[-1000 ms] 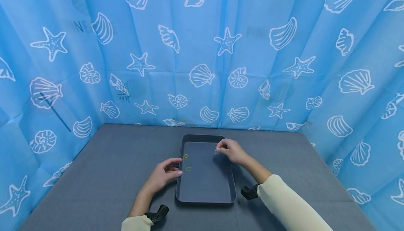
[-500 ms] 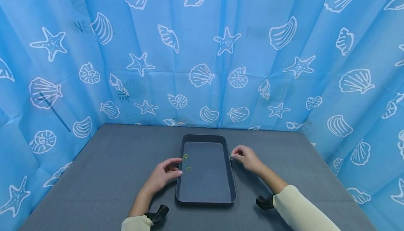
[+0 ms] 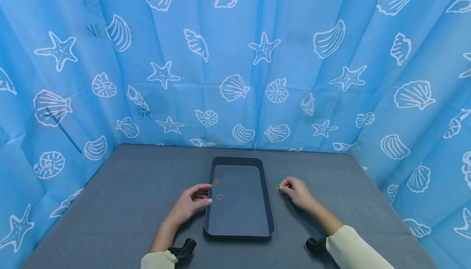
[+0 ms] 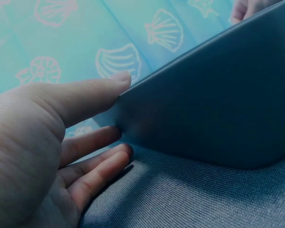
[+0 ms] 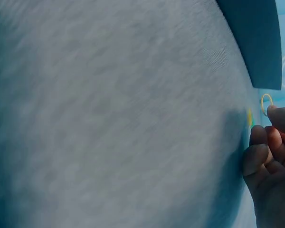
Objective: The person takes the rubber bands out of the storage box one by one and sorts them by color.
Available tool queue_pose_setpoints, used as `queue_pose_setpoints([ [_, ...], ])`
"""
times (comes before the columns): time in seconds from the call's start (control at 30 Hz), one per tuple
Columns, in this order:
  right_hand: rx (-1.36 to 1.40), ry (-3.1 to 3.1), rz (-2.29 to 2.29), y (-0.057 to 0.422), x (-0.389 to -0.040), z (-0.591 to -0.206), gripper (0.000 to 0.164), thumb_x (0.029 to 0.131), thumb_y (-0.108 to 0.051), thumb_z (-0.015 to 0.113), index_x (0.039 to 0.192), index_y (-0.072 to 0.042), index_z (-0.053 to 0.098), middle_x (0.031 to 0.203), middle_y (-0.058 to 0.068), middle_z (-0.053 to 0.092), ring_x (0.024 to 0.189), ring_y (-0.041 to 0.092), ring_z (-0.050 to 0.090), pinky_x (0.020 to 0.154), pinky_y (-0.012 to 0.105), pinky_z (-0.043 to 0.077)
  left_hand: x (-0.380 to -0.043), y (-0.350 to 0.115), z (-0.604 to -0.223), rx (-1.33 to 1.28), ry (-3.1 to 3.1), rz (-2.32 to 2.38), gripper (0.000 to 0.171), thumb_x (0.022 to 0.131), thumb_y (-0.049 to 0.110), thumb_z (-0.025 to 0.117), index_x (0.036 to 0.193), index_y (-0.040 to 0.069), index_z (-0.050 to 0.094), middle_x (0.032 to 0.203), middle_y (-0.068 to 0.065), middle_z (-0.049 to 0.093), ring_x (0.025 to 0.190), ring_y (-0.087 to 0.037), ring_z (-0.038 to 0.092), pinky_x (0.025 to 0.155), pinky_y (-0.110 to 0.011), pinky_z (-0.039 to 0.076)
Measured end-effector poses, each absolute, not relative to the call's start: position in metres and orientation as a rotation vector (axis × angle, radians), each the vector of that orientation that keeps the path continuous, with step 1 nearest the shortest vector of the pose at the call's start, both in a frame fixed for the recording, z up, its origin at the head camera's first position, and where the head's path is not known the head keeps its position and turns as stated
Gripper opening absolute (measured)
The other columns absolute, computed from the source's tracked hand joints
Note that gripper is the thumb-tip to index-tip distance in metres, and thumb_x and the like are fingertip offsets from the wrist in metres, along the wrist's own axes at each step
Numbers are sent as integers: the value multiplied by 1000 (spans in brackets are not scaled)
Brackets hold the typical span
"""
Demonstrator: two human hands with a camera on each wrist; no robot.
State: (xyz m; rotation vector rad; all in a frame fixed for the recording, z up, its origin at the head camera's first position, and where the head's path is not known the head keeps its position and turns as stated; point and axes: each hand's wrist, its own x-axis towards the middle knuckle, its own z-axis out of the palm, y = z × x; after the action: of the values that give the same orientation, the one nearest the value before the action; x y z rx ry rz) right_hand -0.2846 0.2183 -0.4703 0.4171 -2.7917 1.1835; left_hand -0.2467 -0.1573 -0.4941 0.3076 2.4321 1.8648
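Note:
My right hand (image 3: 299, 193) pinches a thin yellow loop (image 5: 266, 104), like a small rubber band, between thumb and index finger, to the right of the tray. Beside its fingertips several green and yellow loops (image 3: 276, 178) lie on the table, partly hidden in the right wrist view. The dark grey rectangular tray (image 3: 239, 226) stands in the middle. On its floor, near the left wall, are two overlapping yellow loops (image 3: 216, 182) and, nearer, another yellow loop (image 3: 219, 196) with a faint green one. My left hand (image 3: 186, 206) touches the tray's left side with thumb and fingertips, fingers spread.
A grey cloth covers the table (image 3: 154, 171). Blue curtains (image 3: 235, 56) with white shells and starfish enclose the back and both sides. Each wrist wears a black camera mount, such as the left mount (image 3: 184, 249). The tray's raised walls stand between the hands.
My right hand has moved from above the tray, over its right wall, to the loops on the table, a yellow loop at its fingertips. The left hand has stayed put.

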Motion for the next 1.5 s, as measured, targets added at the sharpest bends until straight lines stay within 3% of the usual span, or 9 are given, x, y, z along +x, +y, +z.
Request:
queue_pose_setpoints([
  [0.27, 378, -2787, 1060, 226, -284, -475, 7, 92, 2, 61, 86, -1, 61, 77, 3, 54, 61, 12, 52, 59, 30, 43, -245, -157, -492, 332, 2436, 1872, 41, 89, 14, 72, 129, 8, 61, 125, -15, 59, 99, -24, 59, 82, -35, 50],
  [0.73, 184, -2922, 1050, 224, -295, -475, 9, 96, -1, 56, 88, 1, 60, 69, 6, 54, 53, 16, 51, 46, 32, 45, -243, -156, -493, 304, 2439, 1863, 41, 88, 14, 73, 127, 11, 62, 124, -12, 60, 99, -24, 60, 83, -36, 50],
  [1.5, -3, -2913, 1237, 222, -302, -475, 8, 97, -4, 56, 94, 3, 59, 67, 7, 55, 49, 15, 52, 45, 31, 45, -247, -159, -495, 297, 2424, 1867, 41, 89, 17, 73, 128, 12, 62, 126, -12, 59, 99, -24, 59, 83, -37, 50],
])
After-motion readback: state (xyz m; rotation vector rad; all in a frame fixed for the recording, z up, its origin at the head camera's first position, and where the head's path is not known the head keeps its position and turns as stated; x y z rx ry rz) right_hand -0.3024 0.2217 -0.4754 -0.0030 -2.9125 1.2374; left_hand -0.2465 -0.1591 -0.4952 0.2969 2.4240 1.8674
